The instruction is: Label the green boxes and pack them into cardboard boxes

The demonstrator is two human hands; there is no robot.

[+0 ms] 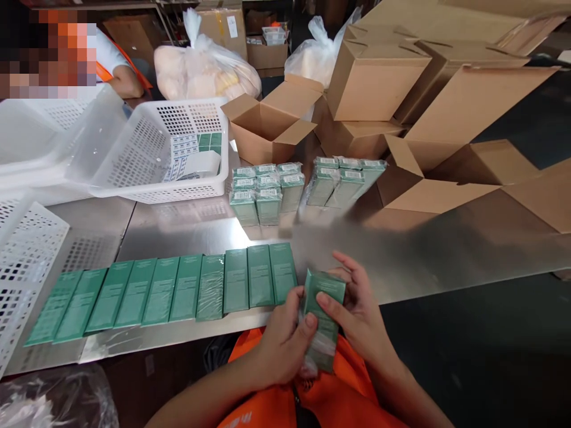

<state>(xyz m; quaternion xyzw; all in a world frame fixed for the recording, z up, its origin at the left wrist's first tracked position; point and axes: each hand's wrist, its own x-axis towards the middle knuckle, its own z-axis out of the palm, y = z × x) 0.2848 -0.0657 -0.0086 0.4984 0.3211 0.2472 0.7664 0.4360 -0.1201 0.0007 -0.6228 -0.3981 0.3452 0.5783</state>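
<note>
Both hands grip one green box (328, 324) in loose clear plastic film, held in front of my orange vest at the table's edge. My left hand (285, 342) pinches its left side and the film, thumb on the front. On the upper right side, my right hand (357, 309) presses its thumb on the front face, with the forefinger stretched away from the box. A row of green boxes (187, 288) lies on the table to the left; some have shiny film on them. Further back stand two groups of wrapped green boxes, one on the left (267, 193) and one on the right (341, 178).
A white plastic basket (178, 191) holds printed cartons and green boxes. Open cardboard boxes (267, 142) stand behind and to the right on the metal table (196, 226). Another person's arm (127, 80) shows at the upper left. Clear bags (205, 71) sit behind.
</note>
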